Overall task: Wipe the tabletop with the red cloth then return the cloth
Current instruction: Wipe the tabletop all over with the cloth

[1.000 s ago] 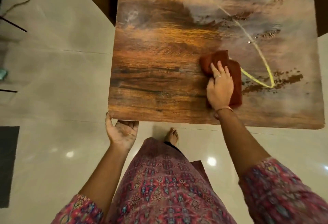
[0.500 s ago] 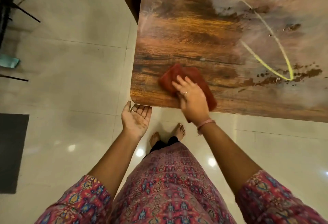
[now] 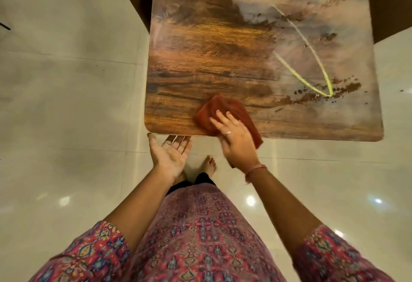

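Red cloth (image 3: 225, 112): bunched at near tabletop (image 3: 200, 58) edge, pressed under right hand (image 3: 236, 141), fingers flat; likely soft, light, limp, best gathered by pinching a fold. Left hand (image 3: 171, 152): cupped open below edge, palm up

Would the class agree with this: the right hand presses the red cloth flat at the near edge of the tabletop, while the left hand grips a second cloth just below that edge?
Not quite. The head view shows the left hand holding nothing: it is cupped palm up, empty. The rest stands: the right hand presses the red cloth at the tabletop's near edge.
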The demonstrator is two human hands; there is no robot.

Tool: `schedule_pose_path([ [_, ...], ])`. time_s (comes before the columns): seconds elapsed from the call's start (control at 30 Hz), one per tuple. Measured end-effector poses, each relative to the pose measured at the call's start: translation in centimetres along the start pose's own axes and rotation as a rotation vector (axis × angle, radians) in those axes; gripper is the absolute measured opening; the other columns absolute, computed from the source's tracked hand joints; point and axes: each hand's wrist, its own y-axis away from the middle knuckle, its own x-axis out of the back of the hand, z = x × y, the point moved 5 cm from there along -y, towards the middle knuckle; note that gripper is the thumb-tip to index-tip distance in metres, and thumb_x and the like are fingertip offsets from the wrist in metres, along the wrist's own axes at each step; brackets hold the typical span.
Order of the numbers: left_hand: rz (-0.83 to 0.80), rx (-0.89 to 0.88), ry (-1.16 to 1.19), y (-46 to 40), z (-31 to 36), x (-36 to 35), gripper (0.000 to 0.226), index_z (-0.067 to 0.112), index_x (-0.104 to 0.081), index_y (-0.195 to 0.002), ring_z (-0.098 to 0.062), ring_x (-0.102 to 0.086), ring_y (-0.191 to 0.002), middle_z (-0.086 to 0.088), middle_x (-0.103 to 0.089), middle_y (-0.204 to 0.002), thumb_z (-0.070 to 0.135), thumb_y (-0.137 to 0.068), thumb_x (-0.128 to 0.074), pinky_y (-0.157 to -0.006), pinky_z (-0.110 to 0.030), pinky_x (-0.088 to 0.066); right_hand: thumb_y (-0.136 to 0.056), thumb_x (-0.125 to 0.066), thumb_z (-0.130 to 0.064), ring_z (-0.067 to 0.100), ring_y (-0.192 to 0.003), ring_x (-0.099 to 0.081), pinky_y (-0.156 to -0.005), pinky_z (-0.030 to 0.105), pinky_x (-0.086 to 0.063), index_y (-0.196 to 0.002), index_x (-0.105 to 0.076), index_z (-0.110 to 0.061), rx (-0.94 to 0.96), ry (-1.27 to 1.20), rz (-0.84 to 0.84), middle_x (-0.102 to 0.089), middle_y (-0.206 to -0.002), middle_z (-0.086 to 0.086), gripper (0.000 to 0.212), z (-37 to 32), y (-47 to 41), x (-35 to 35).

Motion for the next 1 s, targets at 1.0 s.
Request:
schedule_pose_path([
  [1.0,0.081,-0.052,-0.174,0.5,-18.4,-7.3,0.072,0.011,-0.045,-0.129,-0.031,-0.055,-0.117,-0.017,-0.049,-0.137,0.068,-0.091,-0.021,-0.095,-0.04,-0.043,-0.097,-0.043,-0.018,0.021,-0.145,-0.024,-0.116,0.041,-0.019,-0.143,-0.043,-0.028,0.069,0.064,-0.065,-0.032,-0.155,-0.004,0.047,10.4,1.2,5.8],
])
